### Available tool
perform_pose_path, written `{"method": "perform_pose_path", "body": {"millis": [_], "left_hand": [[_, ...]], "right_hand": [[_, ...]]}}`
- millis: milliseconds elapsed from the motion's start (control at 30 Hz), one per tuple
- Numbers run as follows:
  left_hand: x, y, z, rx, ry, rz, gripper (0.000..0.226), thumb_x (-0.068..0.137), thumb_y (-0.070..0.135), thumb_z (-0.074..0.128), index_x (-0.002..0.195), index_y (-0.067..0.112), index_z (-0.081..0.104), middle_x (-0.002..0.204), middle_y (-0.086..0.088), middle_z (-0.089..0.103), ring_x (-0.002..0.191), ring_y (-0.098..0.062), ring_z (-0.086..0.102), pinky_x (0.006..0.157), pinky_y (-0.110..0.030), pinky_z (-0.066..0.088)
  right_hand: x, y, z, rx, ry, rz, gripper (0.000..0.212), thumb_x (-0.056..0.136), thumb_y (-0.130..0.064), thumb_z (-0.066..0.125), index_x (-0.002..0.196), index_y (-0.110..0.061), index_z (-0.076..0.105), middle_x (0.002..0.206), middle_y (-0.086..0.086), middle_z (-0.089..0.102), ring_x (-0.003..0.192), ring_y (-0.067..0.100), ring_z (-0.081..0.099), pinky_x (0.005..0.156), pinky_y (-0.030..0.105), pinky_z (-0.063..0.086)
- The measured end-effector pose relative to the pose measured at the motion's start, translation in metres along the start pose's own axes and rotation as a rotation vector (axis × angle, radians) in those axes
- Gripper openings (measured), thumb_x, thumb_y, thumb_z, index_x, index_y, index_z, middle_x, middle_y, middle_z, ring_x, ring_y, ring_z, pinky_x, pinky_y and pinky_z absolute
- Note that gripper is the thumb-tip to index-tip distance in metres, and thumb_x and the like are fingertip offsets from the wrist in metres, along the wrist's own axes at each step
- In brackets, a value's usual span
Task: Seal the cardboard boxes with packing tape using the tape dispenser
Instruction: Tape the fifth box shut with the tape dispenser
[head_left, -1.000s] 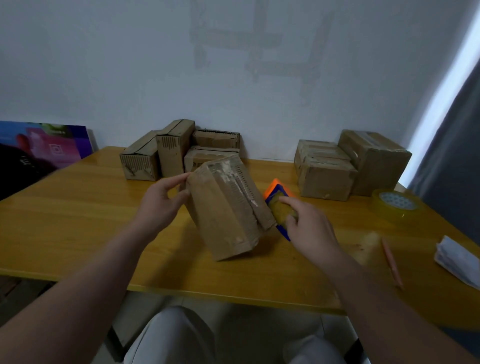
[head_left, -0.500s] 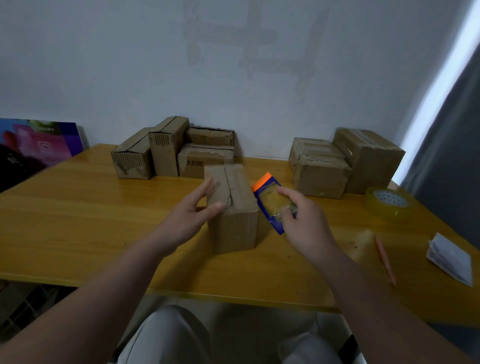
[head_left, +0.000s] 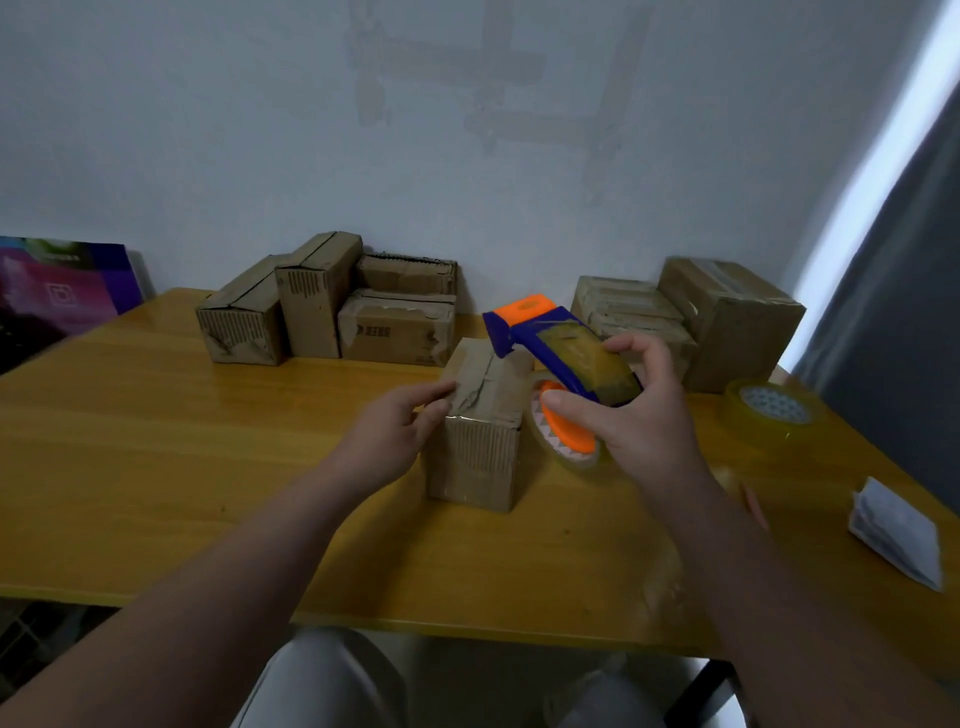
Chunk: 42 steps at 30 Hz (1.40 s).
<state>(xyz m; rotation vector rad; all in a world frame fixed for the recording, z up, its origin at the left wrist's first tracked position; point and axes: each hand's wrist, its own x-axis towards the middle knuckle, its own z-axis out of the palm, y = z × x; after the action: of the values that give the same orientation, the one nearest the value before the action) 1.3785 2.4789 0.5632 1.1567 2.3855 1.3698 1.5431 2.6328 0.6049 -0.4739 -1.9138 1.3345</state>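
Head view — right hand (head_left: 641, 428) curls thumb and fingers round blue-and-orange plastic tape dispenser (head_left: 550, 343); left hand (head_left: 395, 434), fingers together, touches small brown cardboard box (head_left: 478, 457).

Premises: a plain room serving as a small packing station; home or office cannot be determined. Evidence: a yellow wooden table (head_left: 156, 415) against a bare white wall (head_left: 208, 130) bearing old tape marks; a left cluster of worn cardboard boxes (head_left: 322, 306) and a right cluster (head_left: 727, 322); a spare tape roll (head_left: 774, 410); a grey curtain (head_left: 893, 291) beside a daylight strip (head_left: 883, 130).
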Motion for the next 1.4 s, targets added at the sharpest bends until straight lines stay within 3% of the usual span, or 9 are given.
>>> {"method": "perform_pose_path", "body": {"millis": [133, 333, 433, 533, 633, 767, 867, 1233, 1400], "left_hand": [[0.017, 0.001, 0.001, 0.202, 0.093, 0.008, 0.037, 0.097, 0.029, 0.047, 0.133, 0.029, 0.050, 0.135, 0.003, 0.048, 0.117, -0.010, 0.045, 0.090, -0.022, 0.037], [0.037, 0.011, -0.005, 0.396, 0.243, -0.017, 0.034, 0.094, 0.031, 0.053, 0.127, 0.023, 0.057, 0.132, 0.000, 0.052, 0.120, -0.015, 0.046, 0.093, -0.029, 0.039], [0.042, 0.030, -0.013, 0.001, 0.314, -0.115, 0.034, 0.098, 0.037, 0.045, 0.112, 0.013, 0.064, 0.109, -0.007, 0.064, 0.099, -0.023, 0.060, 0.081, -0.036, 0.050], [0.048, 0.051, -0.024, -0.676, 0.080, -0.501, 0.053, 0.094, 0.052, 0.043, 0.105, 0.003, 0.062, 0.095, -0.014, 0.066, 0.083, -0.026, 0.064, 0.069, -0.036, 0.056], [0.051, 0.058, -0.029, -0.867, -0.074, -0.653, 0.047, 0.091, 0.046, 0.053, 0.096, 0.000, 0.062, 0.078, -0.013, 0.066, 0.069, -0.020, 0.063, 0.061, -0.031, 0.057], [0.055, 0.058, -0.026, -0.794, -0.078, -0.625, 0.012, 0.089, 0.015, 0.059, 0.084, 0.005, 0.063, 0.056, -0.002, 0.060, 0.052, -0.010, 0.056, 0.055, -0.025, 0.057], [0.056, 0.055, -0.026, -0.718, -0.078, -0.608, 0.009, 0.090, 0.006, 0.056, 0.085, 0.004, 0.063, 0.054, -0.002, 0.059, 0.049, -0.008, 0.055, 0.055, -0.024, 0.056], [0.039, 0.039, -0.015, -0.368, 0.049, -0.411, 0.023, 0.090, 0.016, 0.060, 0.069, 0.009, 0.059, 0.063, -0.006, 0.060, 0.062, -0.016, 0.055, 0.066, -0.032, 0.050], [0.035, 0.034, -0.016, -0.185, 0.138, -0.341, 0.016, 0.092, 0.017, 0.057, 0.080, 0.006, 0.059, 0.074, -0.008, 0.059, 0.067, -0.017, 0.056, 0.057, -0.025, 0.047]], "right_hand": [[0.015, 0.004, -0.001, 0.023, -0.042, 0.040, 0.068, 0.068, -0.010, 0.082, 0.122, -0.029, 0.046, 0.114, -0.007, 0.055, 0.096, 0.010, 0.060, 0.064, 0.021, 0.051], [0.035, 0.005, -0.005, 0.056, -0.103, 0.021, 0.060, 0.071, 0.003, 0.075, 0.113, -0.033, 0.053, 0.107, -0.010, 0.060, 0.094, 0.010, 0.063, 0.064, 0.020, 0.054], [0.042, 0.003, -0.007, 0.072, -0.139, -0.005, 0.059, 0.060, -0.007, 0.077, 0.107, -0.036, 0.056, 0.100, -0.014, 0.062, 0.087, 0.003, 0.064, 0.060, 0.016, 0.052], [0.047, 0.001, -0.009, 0.083, -0.193, -0.021, 0.058, 0.054, -0.012, 0.069, 0.105, -0.036, 0.056, 0.092, -0.021, 0.064, 0.084, -0.005, 0.063, 0.059, 0.014, 0.050], [0.051, 0.003, -0.010, 0.081, -0.232, -0.029, 0.061, 0.053, -0.011, 0.069, 0.108, -0.035, 0.056, 0.096, -0.016, 0.063, 0.084, -0.003, 0.064, 0.060, 0.015, 0.050], [0.053, 0.005, -0.013, 0.041, -0.278, -0.041, 0.063, 0.053, -0.011, 0.069, 0.110, -0.035, 0.056, 0.104, -0.005, 0.062, 0.085, 0.003, 0.065, 0.060, 0.017, 0.050], [0.051, 0.004, -0.014, 0.035, -0.296, -0.053, 0.063, 0.052, -0.009, 0.068, 0.110, -0.031, 0.056, 0.100, -0.007, 0.061, 0.081, -0.001, 0.064, 0.057, 0.014, 0.049], [0.040, -0.004, -0.026, -0.166, -0.484, -0.037, 0.062, 0.056, -0.019, 0.072, 0.112, -0.037, 0.052, 0.097, -0.011, 0.062, 0.074, -0.001, 0.063, 0.054, 0.015, 0.048], [0.032, 0.001, -0.042, -0.243, -0.504, -0.010, 0.065, 0.055, -0.023, 0.076, 0.111, -0.045, 0.051, 0.093, -0.012, 0.062, 0.071, 0.004, 0.063, 0.053, 0.019, 0.049]]}}
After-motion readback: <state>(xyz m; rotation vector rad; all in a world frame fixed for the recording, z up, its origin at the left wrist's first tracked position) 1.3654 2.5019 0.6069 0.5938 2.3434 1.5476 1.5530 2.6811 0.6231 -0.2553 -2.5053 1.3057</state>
